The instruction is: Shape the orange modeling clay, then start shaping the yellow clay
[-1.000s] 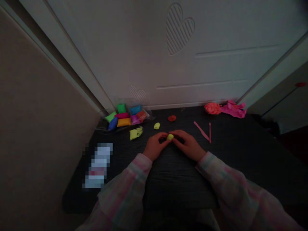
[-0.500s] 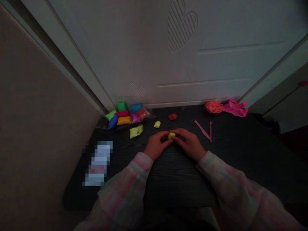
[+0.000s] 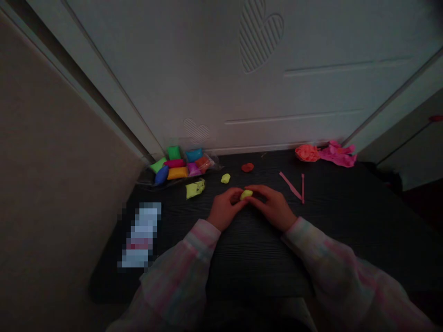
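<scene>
Between the fingertips of both hands is a small lump of yellow modelling clay (image 3: pixel 246 194). My left hand (image 3: pixel 225 208) pinches it from the left, and my right hand (image 3: pixel 272 206) from the right, thumb and fingers closed on it. Just beyond the hands, a smaller yellow clay piece (image 3: pixel 225 178) lies on the dark table (image 3: pixel 256 258). A flat red clay piece (image 3: pixel 247 167) rests farther back. To the left is a yellow clay packet (image 3: pixel 195 189), which looks torn open.
A clear bag of colourful clay packets (image 3: pixel 178 173) lies at the back left. Two pink modelling tools (image 3: pixel 292 186) lie right of my hands. An orange clay form (image 3: pixel 307 152) and crumpled pink material (image 3: pixel 338 154) sit at the back right. A blurred-out phone-like object (image 3: pixel 141 235) lies left.
The yellow clay between my fingers has turned a little and more of it shows. Both hands stay in nearly the same place.
</scene>
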`<state>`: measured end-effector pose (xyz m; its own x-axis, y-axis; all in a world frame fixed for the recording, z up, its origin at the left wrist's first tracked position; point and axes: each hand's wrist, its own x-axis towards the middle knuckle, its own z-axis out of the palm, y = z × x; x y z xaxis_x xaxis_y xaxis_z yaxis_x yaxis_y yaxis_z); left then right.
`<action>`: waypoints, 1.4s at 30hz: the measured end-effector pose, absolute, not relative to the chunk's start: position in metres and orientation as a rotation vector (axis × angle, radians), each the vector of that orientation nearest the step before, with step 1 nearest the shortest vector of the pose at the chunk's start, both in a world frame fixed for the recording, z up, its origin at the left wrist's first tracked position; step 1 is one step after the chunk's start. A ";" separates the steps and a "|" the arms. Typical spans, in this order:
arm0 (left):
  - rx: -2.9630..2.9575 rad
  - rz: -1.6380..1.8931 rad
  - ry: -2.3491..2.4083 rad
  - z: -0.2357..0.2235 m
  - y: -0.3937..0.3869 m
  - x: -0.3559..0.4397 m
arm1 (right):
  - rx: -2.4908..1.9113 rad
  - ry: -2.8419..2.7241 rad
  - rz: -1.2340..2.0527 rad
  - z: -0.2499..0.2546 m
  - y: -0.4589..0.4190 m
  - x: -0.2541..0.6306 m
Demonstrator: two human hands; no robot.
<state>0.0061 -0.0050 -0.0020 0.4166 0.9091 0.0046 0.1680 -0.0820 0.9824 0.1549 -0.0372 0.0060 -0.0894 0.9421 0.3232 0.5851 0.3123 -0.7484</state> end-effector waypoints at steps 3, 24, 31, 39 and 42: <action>1.379 0.824 0.937 0.000 -0.004 0.007 | -1.372 -1.704 0.631 0.005 -0.037 0.155; 1.867 0.706 1.072 0.007 0.004 -0.006 | -1.364 -1.935 0.563 0.003 -0.036 0.157; 2.006 0.627 1.090 0.008 0.006 -0.009 | -1.376 -1.989 0.550 0.001 -0.035 0.157; 1.964 0.618 1.064 0.011 0.005 -0.009 | -1.383 -1.999 0.575 0.001 -0.036 0.153; 1.879 0.707 1.063 0.008 0.004 -0.007 | -1.369 -1.984 0.577 0.000 -0.037 0.151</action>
<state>-0.0072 0.0043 0.0076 0.4803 0.8746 0.0655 0.3990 -0.2844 0.8718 0.1512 -0.0366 -0.0004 -0.2423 0.9340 0.2625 0.6474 0.3572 -0.6733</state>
